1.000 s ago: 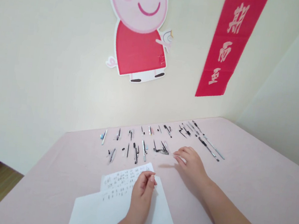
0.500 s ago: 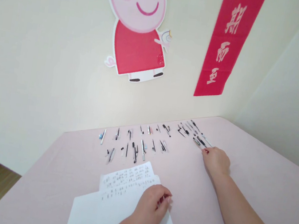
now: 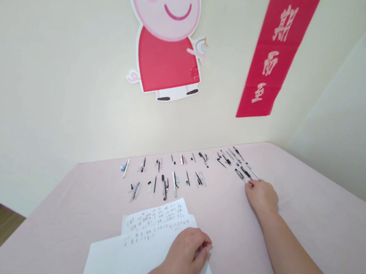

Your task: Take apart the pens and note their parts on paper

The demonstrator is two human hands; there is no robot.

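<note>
My left hand rests on the right part of the white paper sheets, its fingers curled with thumb and fingertips together. Whatever may be in them is hidden. Farther off to the right, my right hand is closed at the near end of a clear pen with a dark part, which lies in a group of pens. Just beyond its fingers are a black pen and a pale pen. Handwriting covers the upper part of the sheets.
Pens taken into parts lie in two rows across the pink tabletop, among them a white pen and a black-and-white pen. Behind the table the wall bears a pink pig cutout and a red banner.
My right hand has shifted very slightly left with the pen end at its fingers. The left hand stays on the paper, and the view has moved a little.
</note>
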